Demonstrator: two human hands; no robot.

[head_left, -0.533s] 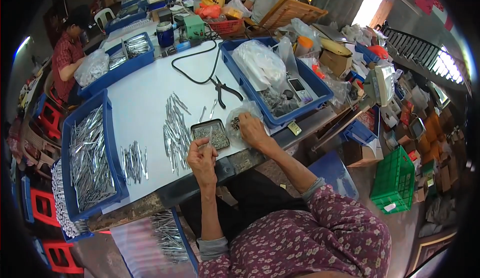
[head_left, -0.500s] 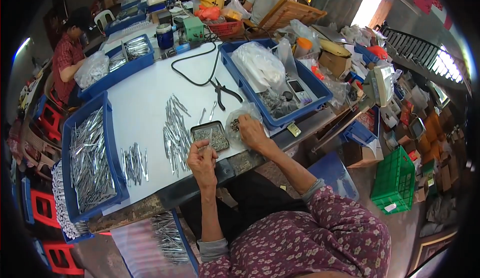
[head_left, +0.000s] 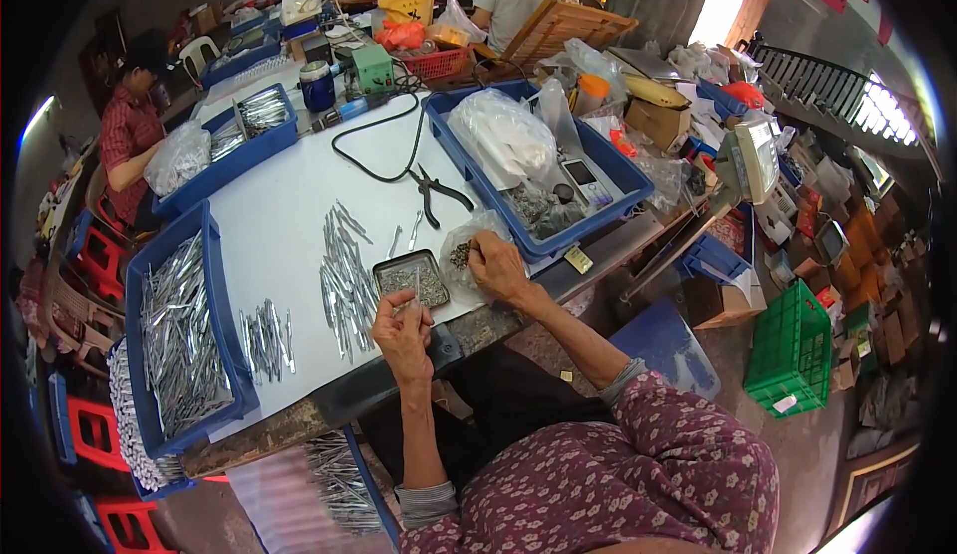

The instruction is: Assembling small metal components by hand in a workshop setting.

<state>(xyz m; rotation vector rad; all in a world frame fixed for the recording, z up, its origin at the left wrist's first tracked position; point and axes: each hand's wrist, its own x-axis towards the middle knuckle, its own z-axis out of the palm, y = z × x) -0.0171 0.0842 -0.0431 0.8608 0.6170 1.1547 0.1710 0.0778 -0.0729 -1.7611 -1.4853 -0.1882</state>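
Observation:
My left hand [head_left: 402, 337] is closed at the table's front edge, with a slim silvery metal piece [head_left: 418, 285] pinched upright between thumb and fingers. Just behind it lies a shallow square tin [head_left: 439, 295] of tiny metal parts. My right hand [head_left: 498, 267] rests at a clear plastic bag [head_left: 482, 225] of small dark parts [head_left: 460, 255]; its fingertips are pressed together, and whatever they hold is hidden. Left of the tin lies a loose pile of slim metal pieces [head_left: 346, 290], with a smaller pile [head_left: 266, 340] farther left. Black-handled pliers [head_left: 435, 195] lie beyond the bag.
A blue tray [head_left: 221, 325] heaped with metal pieces stands at the left. Another blue tray [head_left: 638, 195] holds plastic bags and a small device. A black cable [head_left: 344, 151] curls across the white table covering [head_left: 289, 215]. A co-worker in a red shirt [head_left: 130, 145] sits far left.
The view has shifted slightly. Both hands keep nearly the same places, the left still pinching the metal piece and the right still at the bag.

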